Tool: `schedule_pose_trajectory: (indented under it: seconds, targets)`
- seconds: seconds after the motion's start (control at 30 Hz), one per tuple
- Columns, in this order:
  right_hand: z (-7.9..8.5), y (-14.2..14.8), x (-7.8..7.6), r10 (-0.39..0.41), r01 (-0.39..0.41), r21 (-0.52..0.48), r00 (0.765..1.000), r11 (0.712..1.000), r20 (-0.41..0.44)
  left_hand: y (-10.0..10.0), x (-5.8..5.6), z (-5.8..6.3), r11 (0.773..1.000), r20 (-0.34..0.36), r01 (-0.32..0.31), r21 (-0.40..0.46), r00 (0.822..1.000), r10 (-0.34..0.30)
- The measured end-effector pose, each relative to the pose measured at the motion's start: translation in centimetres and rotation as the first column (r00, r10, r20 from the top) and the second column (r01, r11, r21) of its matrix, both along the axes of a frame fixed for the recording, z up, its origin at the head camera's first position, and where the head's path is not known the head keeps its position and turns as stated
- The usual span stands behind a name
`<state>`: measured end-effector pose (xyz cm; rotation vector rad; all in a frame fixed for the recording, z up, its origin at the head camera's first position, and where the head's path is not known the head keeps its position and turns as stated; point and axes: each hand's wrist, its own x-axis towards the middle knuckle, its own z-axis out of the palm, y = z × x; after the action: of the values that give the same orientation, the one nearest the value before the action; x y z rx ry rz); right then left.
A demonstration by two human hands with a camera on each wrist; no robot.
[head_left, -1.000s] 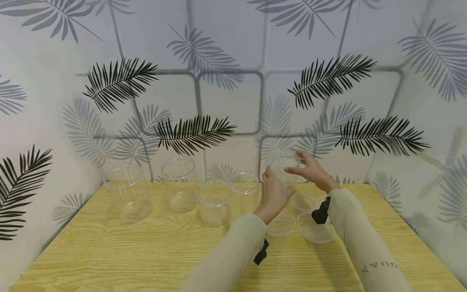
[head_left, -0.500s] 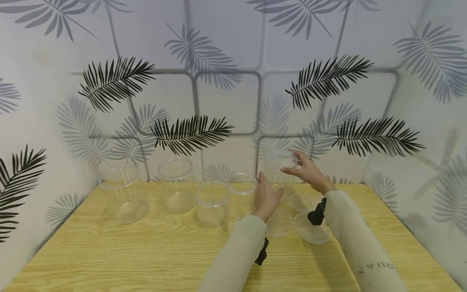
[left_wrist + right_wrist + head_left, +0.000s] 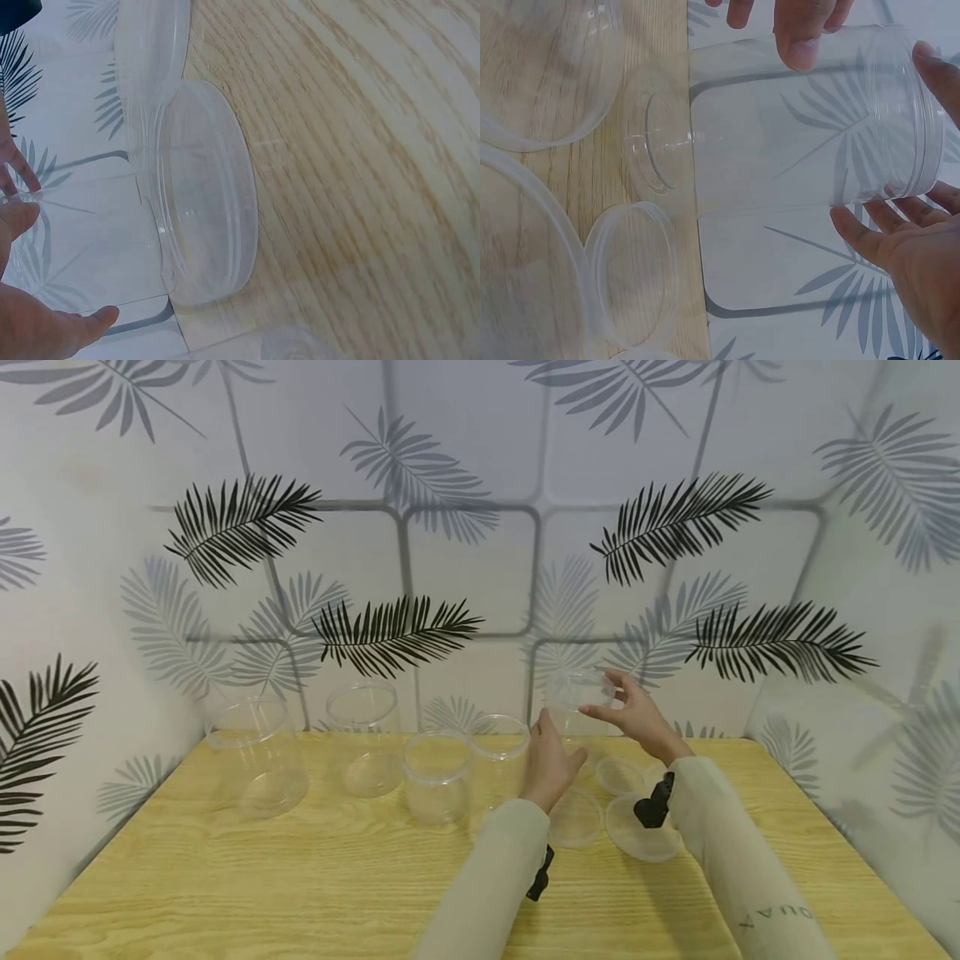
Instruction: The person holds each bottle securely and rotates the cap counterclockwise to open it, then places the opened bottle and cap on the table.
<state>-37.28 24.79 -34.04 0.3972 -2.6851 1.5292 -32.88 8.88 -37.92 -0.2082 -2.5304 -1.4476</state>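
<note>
A tall clear plastic jar [image 3: 576,735] stands upright near the back of the table, with a clear lid [image 3: 922,112] at its top. My left hand [image 3: 551,764] holds the jar's side, its thumb and fingers to either side of the wall in the left wrist view. Up at the top, my right hand [image 3: 637,714] grips the lid's edge between thumb and fingers. In the right wrist view the right fingers [image 3: 907,214] lie along the lid and upper wall, while the left thumb [image 3: 802,45] overlaps the jar's other side.
To the left stand several clear jars without lids, including a wide one [image 3: 258,768], a tall one [image 3: 365,752], a short one [image 3: 437,789] and a narrow one [image 3: 501,768]. Loose clear lids lie near my wrists: one [image 3: 576,822], a larger one [image 3: 630,843] and a smaller one [image 3: 618,777].
My left hand has moved lower along the jar and slightly left. My right hand has stayed at the top, shifting only slightly; the other jars and loose lids remain in place.
</note>
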Motion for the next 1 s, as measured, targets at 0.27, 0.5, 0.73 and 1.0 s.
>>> schedule_pose_trajectory:
  seconds: [0.27, 0.5, 0.73, 1.0]
  targets:
    - [0.7, 0.7, 0.4, -0.001, 0.001, 0.005, 0.999, 1.000, -0.054, 0.6, 0.0, 0.3, 0.998, -0.065, -0.004, 0.058, 0.998, 0.007]
    - [2.0, 1.4, 1.8, -0.022, 0.027, 0.059, 0.997, 0.998, -0.078, 0.8, 0.4, 0.8, 0.997, -0.112, 0.031, 0.067, 0.993, -0.023]
    - [3.2, 2.1, 3.4, 0.004, 0.004, 0.084, 0.995, 0.996, -0.100, 0.5, 1.1, 1.5, 0.997, -0.143, 0.070, 0.035, 0.988, -0.064]
    - [3.9, 2.9, 5.2, 0.042, -0.034, 0.076, 0.993, 0.997, -0.108, -0.1, 2.1, 1.9, 0.986, -0.096, 0.164, 0.032, 0.982, -0.160]
